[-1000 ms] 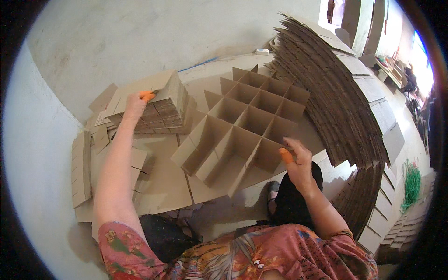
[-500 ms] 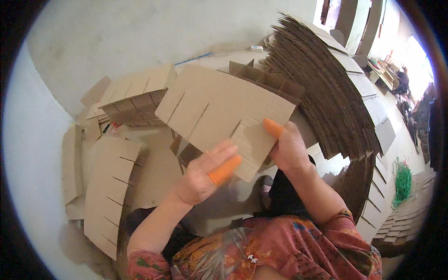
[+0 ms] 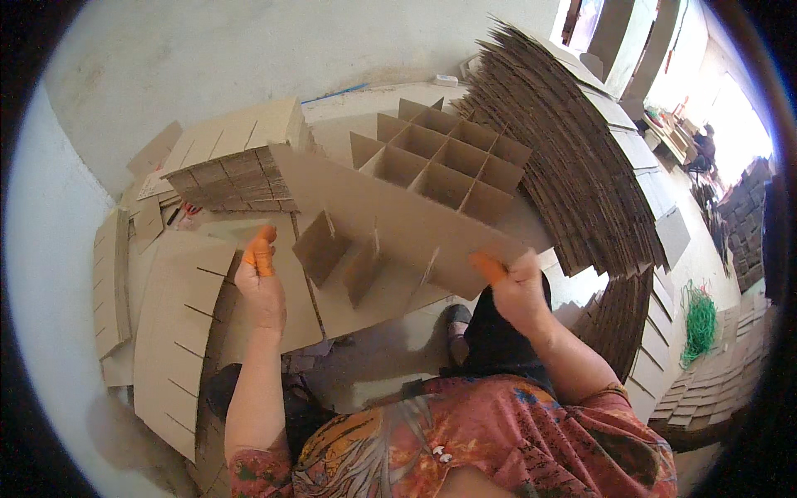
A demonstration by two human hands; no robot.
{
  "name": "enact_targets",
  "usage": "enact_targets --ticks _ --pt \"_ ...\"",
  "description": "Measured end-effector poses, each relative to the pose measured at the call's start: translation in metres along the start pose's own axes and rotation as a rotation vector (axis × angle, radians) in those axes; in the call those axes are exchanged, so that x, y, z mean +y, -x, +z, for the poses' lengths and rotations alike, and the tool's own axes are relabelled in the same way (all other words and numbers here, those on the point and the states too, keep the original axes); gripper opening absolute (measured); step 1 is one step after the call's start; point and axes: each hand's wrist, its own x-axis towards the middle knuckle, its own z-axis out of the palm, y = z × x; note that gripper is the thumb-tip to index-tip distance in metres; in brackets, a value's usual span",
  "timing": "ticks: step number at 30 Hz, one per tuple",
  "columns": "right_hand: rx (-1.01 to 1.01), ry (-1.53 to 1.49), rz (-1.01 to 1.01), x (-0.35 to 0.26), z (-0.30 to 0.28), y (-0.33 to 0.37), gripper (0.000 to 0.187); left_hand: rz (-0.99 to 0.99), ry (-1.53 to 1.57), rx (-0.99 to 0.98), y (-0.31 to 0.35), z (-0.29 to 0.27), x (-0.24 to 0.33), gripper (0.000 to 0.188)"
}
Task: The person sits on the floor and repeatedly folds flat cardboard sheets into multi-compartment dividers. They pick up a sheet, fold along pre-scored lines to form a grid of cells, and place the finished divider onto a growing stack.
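Observation:
My right hand [image 3: 519,290] grips the right end of a long slotted cardboard strip [image 3: 365,192], an orange cover on its thumb. The strip stands on edge, tilted, its slots facing down. Two short cardboard cross pieces [image 3: 363,270] stand at those slots; whether they are seated in them I cannot tell. My left hand [image 3: 261,278] is raised just left of the strip, apart from it, its orange-covered fingers drawn together with nothing visible in them. Directly behind the strip sits an assembled cardboard divider grid [image 3: 444,153] with open square cells.
Slotted strips lie in a stack [image 3: 237,153] at the back left and another pile [image 3: 178,332] at the near left. A tall curved row of cardboard pieces [image 3: 573,158] fills the right. Green twine [image 3: 699,324] lies beyond it. A person [image 3: 706,148] sits far right.
The strip has swung from lying face-up to standing on edge, revealing the grid and cross pieces. My left hand has moved left, away from the strip; my right hand keeps its grip.

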Motion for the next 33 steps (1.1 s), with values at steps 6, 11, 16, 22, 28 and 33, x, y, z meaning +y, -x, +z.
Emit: enact_targets --ticks 6,11,16,22,28,33 --pt "-0.045 -0.15 0.026 0.011 0.023 -0.001 0.013 0.056 -0.102 -0.041 -0.002 0.001 -0.006 0.037" --pt "-0.02 -0.052 -0.036 0.004 0.023 -0.003 0.013 -0.003 -0.078 -0.024 0.004 0.002 -0.014 0.035" --pt "-0.145 0.086 0.044 0.052 0.035 0.01 0.015 -0.016 -0.173 -0.08 0.01 0.006 -0.012 0.034" --pt "-0.276 0.087 0.205 0.043 0.026 0.017 0.023 -0.014 -0.081 -0.078 0.014 0.008 -0.019 0.035" --pt "0.224 0.273 -0.351 0.002 -0.025 -0.006 0.055 -0.168 -0.164 -0.288 0.03 0.017 0.008 0.045" --pt "0.049 -0.009 0.355 0.014 -0.032 -0.045 0.064 -0.076 0.059 -0.499 0.052 0.045 0.01 0.053"
